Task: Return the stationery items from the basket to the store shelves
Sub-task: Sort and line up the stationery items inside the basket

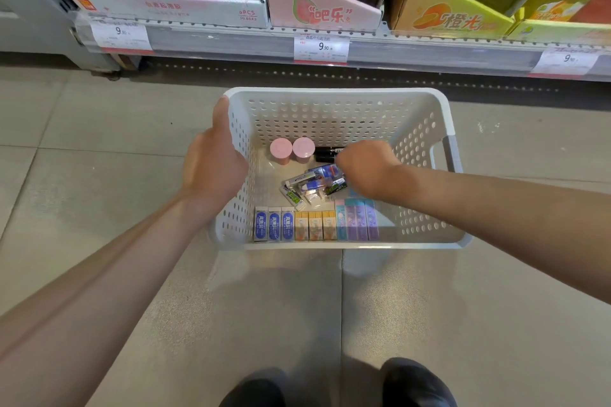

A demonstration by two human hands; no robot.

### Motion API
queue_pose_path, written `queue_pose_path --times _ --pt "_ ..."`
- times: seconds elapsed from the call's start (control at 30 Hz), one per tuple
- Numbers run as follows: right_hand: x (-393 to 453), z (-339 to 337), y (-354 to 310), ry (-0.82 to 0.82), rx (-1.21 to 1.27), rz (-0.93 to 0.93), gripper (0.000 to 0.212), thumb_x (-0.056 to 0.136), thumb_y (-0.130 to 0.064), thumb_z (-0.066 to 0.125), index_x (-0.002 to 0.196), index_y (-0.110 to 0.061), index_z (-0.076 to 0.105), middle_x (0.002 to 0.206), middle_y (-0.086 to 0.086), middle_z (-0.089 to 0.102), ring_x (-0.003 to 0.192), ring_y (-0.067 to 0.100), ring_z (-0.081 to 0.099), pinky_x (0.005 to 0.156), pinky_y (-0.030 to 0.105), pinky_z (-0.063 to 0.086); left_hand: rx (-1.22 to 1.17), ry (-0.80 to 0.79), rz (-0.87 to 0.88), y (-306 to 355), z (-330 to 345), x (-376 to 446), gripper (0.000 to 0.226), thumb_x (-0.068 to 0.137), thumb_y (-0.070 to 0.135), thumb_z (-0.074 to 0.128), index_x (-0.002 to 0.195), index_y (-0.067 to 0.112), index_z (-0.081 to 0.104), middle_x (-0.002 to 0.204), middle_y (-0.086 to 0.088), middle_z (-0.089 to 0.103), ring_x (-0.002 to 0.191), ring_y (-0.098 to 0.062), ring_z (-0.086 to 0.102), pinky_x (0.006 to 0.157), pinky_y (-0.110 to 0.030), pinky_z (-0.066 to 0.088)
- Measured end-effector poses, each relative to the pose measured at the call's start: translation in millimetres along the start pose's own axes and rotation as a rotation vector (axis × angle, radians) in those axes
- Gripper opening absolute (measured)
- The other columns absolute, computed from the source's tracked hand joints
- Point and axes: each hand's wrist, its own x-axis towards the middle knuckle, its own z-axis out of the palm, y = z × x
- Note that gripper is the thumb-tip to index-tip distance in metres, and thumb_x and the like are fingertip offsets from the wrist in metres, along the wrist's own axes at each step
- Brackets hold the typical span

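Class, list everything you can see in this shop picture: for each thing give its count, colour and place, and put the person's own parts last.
basket: one, white, perforated, on the floor before the shelf
pink tubs: two, upright, at the basket's far side
blue-and-white boxes: three, side by side, near left of the basket
orange boxes: three, next to the blue ones
pastel boxes: about four, blue and purple, near right
loose packets: a jumbled pile, mostly blue and white, basket centre
dark items: black, count unclear, beside the tubs
display cartons: several, pink, white, orange, on the shelf
price tags: three, white, on the shelf edge
shoes: two, dark, bottom edge
left hand: on the basket's left rim
right hand: inside the basket, fingers hidden
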Motion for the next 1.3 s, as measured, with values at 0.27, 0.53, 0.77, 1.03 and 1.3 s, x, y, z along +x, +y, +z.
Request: queue_pose_path --times 0.27,0.53,0.77,1.03,1.3 --pt "20 11 -41 0.046 0.342 0.019 0.044 0.086 -0.027 0.064 0.12 -0.009 0.044 0.109 0.009 0.062 0.099 0.028 0.06 0.062 0.032 0.04 -0.003 -0.011 0.0 1 -3 -2 0.07 0.086 0.0 0.042 0.147 0.016 0.013 0.082 -0.011 0.049 0.073 -0.03 0.05 0.056 -0.036 0.034" --pt "19 6 -39 0.074 0.424 0.09 0.036 0.088 -0.009 0.055 0.122 -0.004 0.043 0.106 0.013 0.063 0.092 0.03 0.061 0.058 0.031 0.038 -0.022 -0.011 -0.014 3 -3 -3 0.069 0.087 0.0 0.044 0.147 0.016 0.014 0.088 -0.009 0.046 0.074 -0.024 0.047 0.046 -0.024 0.025" --pt "25 -8 -56 -0.04 1.014 0.032 0.037 0.091 -0.016 0.057 0.127 -0.012 0.049 0.117 0.013 0.06 0.089 0.024 0.058 0.062 0.026 0.045 -0.039 -0.008 -0.019 4 -3 -2 0.07 0.085 -0.002 0.044 0.147 0.017 0.016 0.085 -0.01 0.048 0.072 -0.026 0.049 0.052 -0.031 0.031" --pt "61 4 -96 -0.059 0.847 0.075 0.041 0.093 -0.014 0.052 0.128 0.0 0.037 0.115 0.021 0.057 0.104 0.034 0.059 0.068 0.032 0.047 -0.045 -0.016 -0.015 4 -3 -2 0.069 0.086 0.0 0.045 0.147 0.016 0.016 0.094 -0.018 0.056 0.074 -0.027 0.05 0.056 -0.034 0.035" --pt "54 2 -110 -0.114 0.143 -0.019 0.031 0.096 -0.011 0.045 0.124 -0.015 0.056 0.128 0.009 0.051 0.122 0.027 0.042 0.052 0.022 0.027 -0.041 -0.015 -0.028 5 -2 -1 0.071 0.086 0.0 0.048 0.147 0.017 0.016 0.101 -0.022 0.059 0.085 -0.036 0.059 0.059 -0.035 0.04"
